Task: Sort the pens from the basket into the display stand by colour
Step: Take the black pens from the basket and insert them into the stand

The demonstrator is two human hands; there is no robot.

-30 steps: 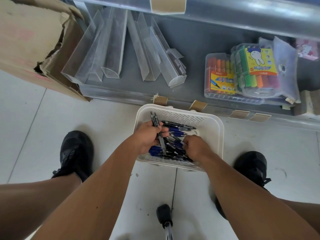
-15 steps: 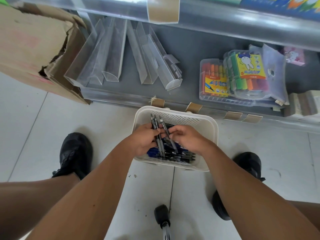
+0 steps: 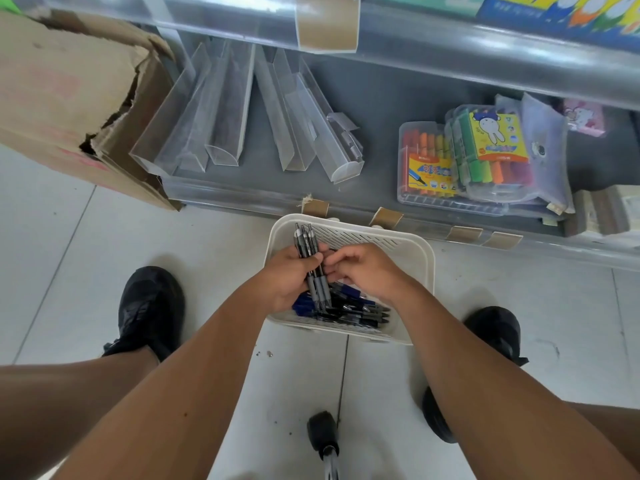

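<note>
your left hand is over the basket, fingers curled round a bundle of dark pens that stand nearly upright, tips pointing away from you. your right hand reaches in from the right, its fingers bent and touching that bundle; whether they pinch a pen, i cannot tell. more pens lie in the basket on the floor, in front of the shelf.

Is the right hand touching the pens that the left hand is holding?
Touching. In the head view the right hand has its fingertips against the bundle of pens gripped by the left hand, with no gap visible.
</note>
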